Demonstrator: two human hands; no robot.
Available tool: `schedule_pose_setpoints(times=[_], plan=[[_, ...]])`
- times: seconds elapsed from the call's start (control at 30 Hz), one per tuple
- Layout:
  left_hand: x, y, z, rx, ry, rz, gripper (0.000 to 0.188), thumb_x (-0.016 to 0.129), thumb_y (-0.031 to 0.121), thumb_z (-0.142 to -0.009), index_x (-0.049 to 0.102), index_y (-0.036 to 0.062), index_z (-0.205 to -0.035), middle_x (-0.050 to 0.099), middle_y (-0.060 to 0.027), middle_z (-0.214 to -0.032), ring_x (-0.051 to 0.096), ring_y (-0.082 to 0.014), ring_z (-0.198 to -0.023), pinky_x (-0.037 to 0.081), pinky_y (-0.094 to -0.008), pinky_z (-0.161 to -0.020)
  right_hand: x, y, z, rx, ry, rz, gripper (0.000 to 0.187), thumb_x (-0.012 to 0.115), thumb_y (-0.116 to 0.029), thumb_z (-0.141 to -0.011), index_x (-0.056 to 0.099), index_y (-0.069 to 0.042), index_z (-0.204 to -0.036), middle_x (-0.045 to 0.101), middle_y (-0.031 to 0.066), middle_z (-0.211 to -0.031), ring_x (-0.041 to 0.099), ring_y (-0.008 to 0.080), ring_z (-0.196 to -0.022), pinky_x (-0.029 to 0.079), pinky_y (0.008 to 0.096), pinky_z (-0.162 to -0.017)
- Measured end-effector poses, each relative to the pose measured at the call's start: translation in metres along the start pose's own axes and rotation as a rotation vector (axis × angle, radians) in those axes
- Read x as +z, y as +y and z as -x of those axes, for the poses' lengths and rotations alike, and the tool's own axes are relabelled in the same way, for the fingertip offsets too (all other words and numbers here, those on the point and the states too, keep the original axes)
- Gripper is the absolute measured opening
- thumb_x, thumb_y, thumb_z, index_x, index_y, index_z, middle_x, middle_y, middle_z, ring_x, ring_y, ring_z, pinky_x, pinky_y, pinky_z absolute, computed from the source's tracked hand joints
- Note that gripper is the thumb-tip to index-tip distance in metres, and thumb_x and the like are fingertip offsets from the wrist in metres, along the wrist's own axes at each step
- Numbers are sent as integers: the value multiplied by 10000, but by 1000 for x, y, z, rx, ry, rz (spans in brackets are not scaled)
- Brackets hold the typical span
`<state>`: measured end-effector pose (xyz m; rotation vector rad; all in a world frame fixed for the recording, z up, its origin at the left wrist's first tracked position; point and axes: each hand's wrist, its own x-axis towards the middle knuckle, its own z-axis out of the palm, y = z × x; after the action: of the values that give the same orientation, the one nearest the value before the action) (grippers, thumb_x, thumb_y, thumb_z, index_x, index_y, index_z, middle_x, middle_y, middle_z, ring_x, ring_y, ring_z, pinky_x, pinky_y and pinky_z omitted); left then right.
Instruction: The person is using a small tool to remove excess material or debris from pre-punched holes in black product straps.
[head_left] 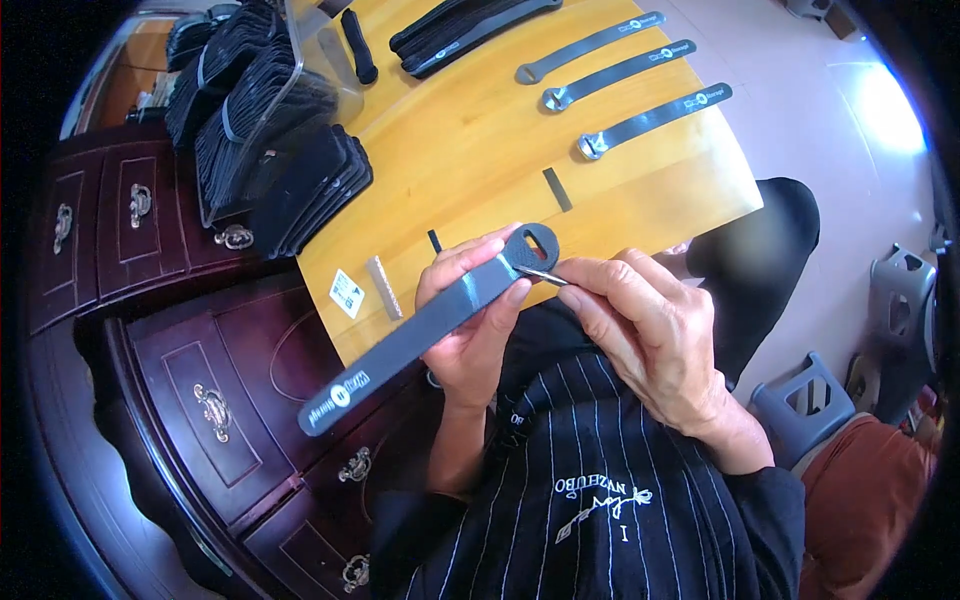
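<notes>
My left hand [462, 362] grips a flat black strap [415, 342] from beneath, its fingers and thumb on opposite edges. The strap's rounded end, with an oval slot, points up and right, while its long tail with white print slants down to the left. A shiny clear band [472, 290] seems to cross the strap below the slotted end. In my right hand [650, 325], thumb and forefinger pinch a thin metal tool [541, 275]; its tip meets the strap beside that band. The fingers hide the rest of the tool, so its kind is unclear.
Three similar straps, one of them [655, 122] nearest me, lie on the yellow wooden table [450, 150]. Strap bundles [315, 190] and a clear plastic box [298, 75] stand at left. A white label [347, 293] sits near the edge. Dark drawers [205, 385] and a grey stool [803, 400] flank me.
</notes>
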<state>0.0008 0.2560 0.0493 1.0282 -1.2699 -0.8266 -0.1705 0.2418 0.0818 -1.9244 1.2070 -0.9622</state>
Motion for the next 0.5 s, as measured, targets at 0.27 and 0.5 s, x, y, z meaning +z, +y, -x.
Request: schedule_pose_setpoints(times=[0.27,0.5], plan=[[0,-1,3,-76,90,112,369,648,-99,-804,512,-49,-1144,580,-223,-1142,605,-256,-1051,519,-332,-900,-5,-1,-3,10,-64,-10,232,649,-181,-847,649,-123,-1071,535,46,-715,598,209,-586,485,315,-501],[2,-2,3,-102,115,143,362,655,-86,-809,513,-49,-1139,584,-222,-1131,610,-260,-1041,536,-333,-876,-6,1,-4,5,-72,-6,256,650,-167,-844,649,-131,-1097,529,41,-716,594,197,-591,480,310,-498]])
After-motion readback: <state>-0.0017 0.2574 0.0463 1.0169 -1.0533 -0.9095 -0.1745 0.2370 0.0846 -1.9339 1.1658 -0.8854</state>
